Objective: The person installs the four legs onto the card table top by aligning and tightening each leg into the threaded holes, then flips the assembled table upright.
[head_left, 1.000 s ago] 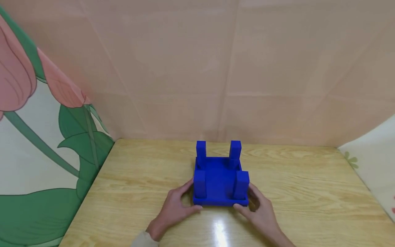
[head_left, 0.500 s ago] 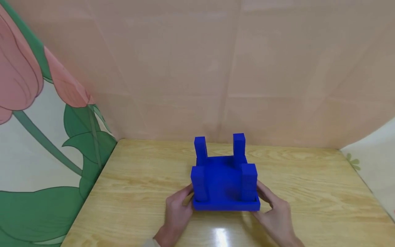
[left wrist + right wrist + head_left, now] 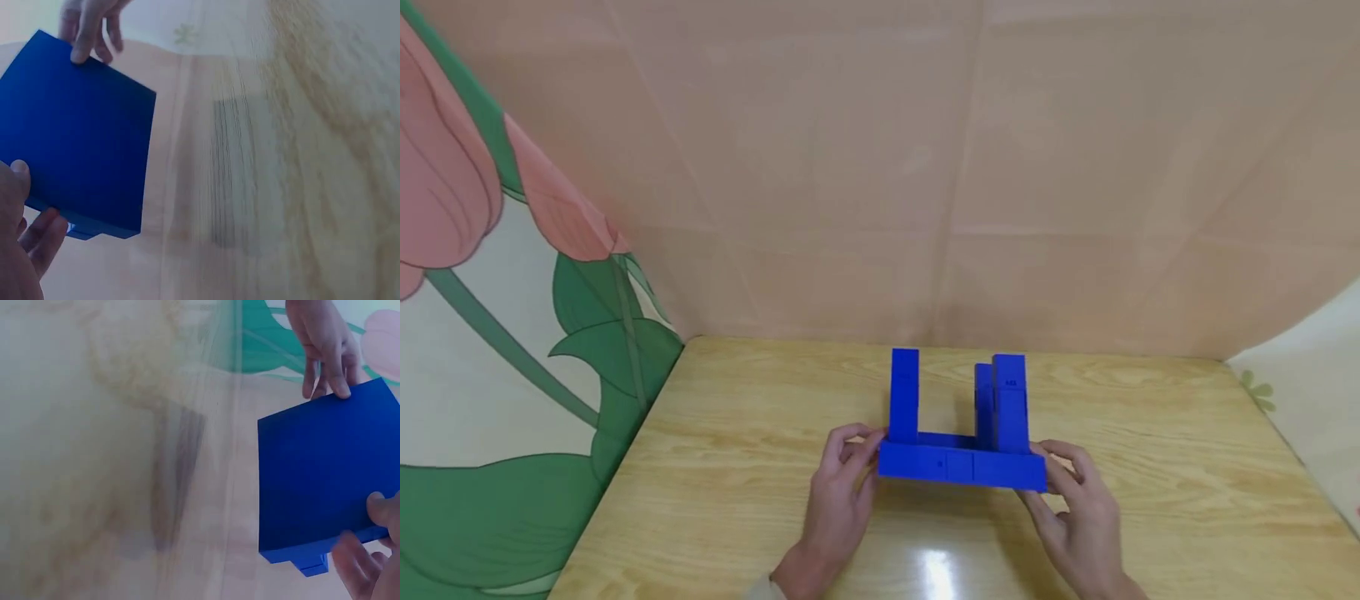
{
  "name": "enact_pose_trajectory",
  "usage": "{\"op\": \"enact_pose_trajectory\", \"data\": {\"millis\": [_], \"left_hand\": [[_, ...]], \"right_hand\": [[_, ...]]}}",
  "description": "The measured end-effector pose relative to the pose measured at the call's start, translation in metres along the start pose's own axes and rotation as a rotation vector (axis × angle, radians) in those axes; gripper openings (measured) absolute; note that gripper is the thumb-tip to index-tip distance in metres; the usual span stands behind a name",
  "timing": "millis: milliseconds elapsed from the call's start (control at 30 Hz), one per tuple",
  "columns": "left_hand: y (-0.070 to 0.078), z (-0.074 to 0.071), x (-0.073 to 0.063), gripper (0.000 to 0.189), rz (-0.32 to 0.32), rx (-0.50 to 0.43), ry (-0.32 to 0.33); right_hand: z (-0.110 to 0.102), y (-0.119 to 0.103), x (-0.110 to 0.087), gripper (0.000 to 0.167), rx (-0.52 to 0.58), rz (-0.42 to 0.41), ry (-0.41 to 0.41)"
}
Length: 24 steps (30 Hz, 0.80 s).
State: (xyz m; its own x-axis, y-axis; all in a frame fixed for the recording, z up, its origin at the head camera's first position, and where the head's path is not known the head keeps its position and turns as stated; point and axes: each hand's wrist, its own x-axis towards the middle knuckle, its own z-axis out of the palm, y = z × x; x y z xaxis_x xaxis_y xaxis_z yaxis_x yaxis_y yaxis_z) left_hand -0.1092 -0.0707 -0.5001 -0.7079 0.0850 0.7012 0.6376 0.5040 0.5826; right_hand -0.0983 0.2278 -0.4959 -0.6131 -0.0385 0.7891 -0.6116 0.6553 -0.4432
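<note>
A blue upturned toy table [image 3: 962, 468], a square slab with block legs standing up from its corners, is held above the wooden tabletop. Three legs show in the head view; the fourth is hidden. My left hand [image 3: 837, 512] pinches the slab's left edge between thumb and fingers. At the opposite edge, my right hand [image 3: 1081, 521] grips it the same way. Both wrist views show the flat, plain underside [image 3: 75, 131], with a thumb on it from each side. A bit of leg [image 3: 312, 565] peeks out below the slab in the right wrist view.
The wood-grain table [image 3: 737, 425] reaches back to a hanging pinkish-beige cloth [image 3: 820, 208]. A cloth with tulips and green leaves [image 3: 610, 333] borders the left side, and a pale cloth [image 3: 1315, 392] the right.
Both hands have raised the blue toy table off the tabletop and tipped it, so its near side now faces the head camera. It has also shifted slightly right.
</note>
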Motion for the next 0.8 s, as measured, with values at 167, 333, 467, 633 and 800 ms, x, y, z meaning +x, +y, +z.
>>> {"op": "enact_pose_trajectory", "data": {"millis": [167,333,467,633,800], "left_hand": [[0.003,-0.006,0.002,0.047,-0.063,-0.017,-0.095],[0.008,-0.011,0.006,0.041,-0.173,-0.093,-0.184],[0.012,-0.012,0.013,0.040,-0.249,-0.151,-0.162],[0.017,-0.011,0.018,0.040,-0.339,-0.243,-0.115],[0.023,-0.013,0.023,0.034,-0.456,-0.346,-0.087]], "right_hand": [[-0.005,-0.004,0.007,0.058,0.016,-0.022,-0.083],[-0.013,-0.007,0.013,0.063,0.020,-0.035,-0.166],[-0.012,-0.009,0.018,0.049,0.130,0.012,-0.137],[-0.008,-0.015,0.019,0.081,0.265,0.179,-0.102],[-0.004,-0.016,0.024,0.069,0.425,0.235,-0.066]]}}
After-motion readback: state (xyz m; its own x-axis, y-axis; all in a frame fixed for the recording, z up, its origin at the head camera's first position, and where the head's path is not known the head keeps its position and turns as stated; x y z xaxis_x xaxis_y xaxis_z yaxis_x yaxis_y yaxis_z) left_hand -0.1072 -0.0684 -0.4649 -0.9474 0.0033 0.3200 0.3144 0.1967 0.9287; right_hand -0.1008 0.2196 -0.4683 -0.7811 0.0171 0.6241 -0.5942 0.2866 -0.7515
